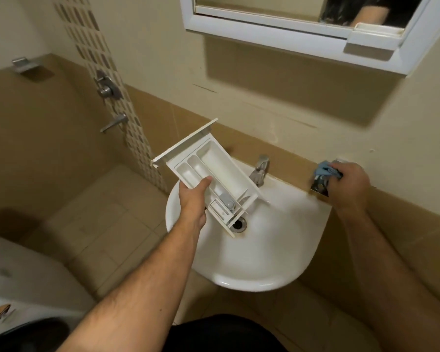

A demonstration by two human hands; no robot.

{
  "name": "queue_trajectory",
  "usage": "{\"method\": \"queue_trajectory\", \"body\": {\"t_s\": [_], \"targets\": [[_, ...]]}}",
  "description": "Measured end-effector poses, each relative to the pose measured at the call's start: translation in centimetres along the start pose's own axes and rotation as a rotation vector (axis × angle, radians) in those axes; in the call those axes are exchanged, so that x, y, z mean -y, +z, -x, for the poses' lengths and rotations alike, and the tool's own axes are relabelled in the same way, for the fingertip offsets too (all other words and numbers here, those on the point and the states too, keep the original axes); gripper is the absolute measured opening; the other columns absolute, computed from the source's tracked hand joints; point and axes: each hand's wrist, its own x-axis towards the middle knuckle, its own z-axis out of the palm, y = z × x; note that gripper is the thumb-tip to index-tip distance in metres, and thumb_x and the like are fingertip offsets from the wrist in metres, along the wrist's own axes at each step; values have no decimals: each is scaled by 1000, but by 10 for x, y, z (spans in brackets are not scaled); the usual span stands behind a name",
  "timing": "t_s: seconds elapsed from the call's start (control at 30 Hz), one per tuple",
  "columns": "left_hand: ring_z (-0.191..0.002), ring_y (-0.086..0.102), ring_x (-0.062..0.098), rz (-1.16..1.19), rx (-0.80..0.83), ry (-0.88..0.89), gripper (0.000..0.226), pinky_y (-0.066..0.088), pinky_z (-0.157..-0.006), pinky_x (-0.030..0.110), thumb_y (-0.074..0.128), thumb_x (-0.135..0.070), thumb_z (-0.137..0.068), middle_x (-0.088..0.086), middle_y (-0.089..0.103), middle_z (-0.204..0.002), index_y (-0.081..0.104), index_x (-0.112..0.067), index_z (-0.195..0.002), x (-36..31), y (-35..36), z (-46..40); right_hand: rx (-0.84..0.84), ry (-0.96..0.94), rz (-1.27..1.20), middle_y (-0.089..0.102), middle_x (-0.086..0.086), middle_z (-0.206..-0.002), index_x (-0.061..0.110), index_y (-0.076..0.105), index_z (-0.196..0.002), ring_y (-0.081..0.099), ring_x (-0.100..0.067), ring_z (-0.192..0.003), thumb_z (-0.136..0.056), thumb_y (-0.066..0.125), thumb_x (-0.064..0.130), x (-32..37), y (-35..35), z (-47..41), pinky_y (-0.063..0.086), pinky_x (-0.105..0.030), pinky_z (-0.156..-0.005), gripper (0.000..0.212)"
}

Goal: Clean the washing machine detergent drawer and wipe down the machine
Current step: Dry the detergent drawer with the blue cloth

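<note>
My left hand (192, 196) grips the white detergent drawer (208, 171) by its long side and holds it tilted over the white sink (277, 262), its back end low near the drain (238, 223). The drawer's compartments face up and look empty. My right hand (348, 185) is at the wall ledge right of the sink, holding a blue cloth (324, 168) against a small dark holder (320, 185) there. The white washing machine (18, 283) shows at the lower left corner.
A chrome tap (259, 171) stands at the back of the sink, and a thin stream of water runs from it. A white mirror cabinet (302, 29) hangs above. Shower fittings (108, 88) are on the left wall, above a tiled floor.
</note>
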Motion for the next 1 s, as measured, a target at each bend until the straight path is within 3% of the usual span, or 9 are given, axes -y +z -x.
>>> {"method": "queue_trajectory", "body": {"t_s": [0.13,0.27,0.33,0.4,0.5,0.6,0.73,0.9,1.0], "targets": [[-94,72,17,34,-43,27,39,58,-85,36,75,-8,-82,-6,76,-97,59,-25,-114,-5,-10,6,-60,37,-352,67,-14,-115,4,69,-116,61,-27,-107,-86,62,1,44,4,8,49,-32,-95,31],[-90,73,12,65,-91,66,41,59,-73,26,75,-6,-82,-5,76,-95,59,-22,-115,-11,-28,16,60,282,-965,70,-7,-105,16,67,-109,71,-18,-93,-89,66,3,108,20,30,59,-25,-75,24],[-83,73,8,69,-124,86,38,57,-64,20,76,-6,-81,-7,76,-91,59,-24,-110,-16,-42,22,176,297,-1135,71,-3,-100,17,66,-106,73,-13,-85,-89,65,1,145,33,48,58,-23,-70,23],[-83,73,9,73,-150,104,37,57,-64,21,76,-6,-81,-9,76,-90,58,-26,-108,-22,-57,29,288,239,-1205,72,-2,-97,20,67,-102,73,-15,-87,-89,65,-1,181,47,70,58,-26,-72,25],[-98,71,23,116,-188,109,40,59,-84,42,76,-6,-81,3,74,-105,58,-20,-114,-32,-82,41,421,121,-1171,71,-8,-104,24,68,-102,71,-22,-97,-88,67,0,231,68,111,59,-36,-82,27],[-103,69,31,156,-219,128,43,55,-91,53,75,-5,-81,10,72,-111,58,-13,-120,-51,-110,53,504,-8,-1019,68,-7,-109,17,68,-110,67,-20,-102,-87,69,5,273,86,154,56,-39,-90,26],[-104,68,33,192,-250,204,29,57,-88,46,64,1,-87,9,74,-105,66,-22,-104,-80,-152,70,576,-277,-769,60,-5,-124,14,67,-118,54,-14,-117,-85,70,11,317,100,210,43,-37,-103,34],[-103,69,31,299,-323,198,27,57,-90,45,48,-5,-98,16,70,-114,56,-10,-123,-111,-215,88,728,-546,-415,32,-11,-156,27,52,-140,27,-23,-145,-89,66,33,366,110,268,27,-43,-117,52],[-106,68,33,332,-384,206,29,56,-92,48,47,-2,-97,16,70,-115,55,-10,-124,-129,-260,98,762,-606,-367,31,-9,-156,30,51,-141,30,-23,-143,-92,62,31,399,116,301,32,-42,-115,50]]}}
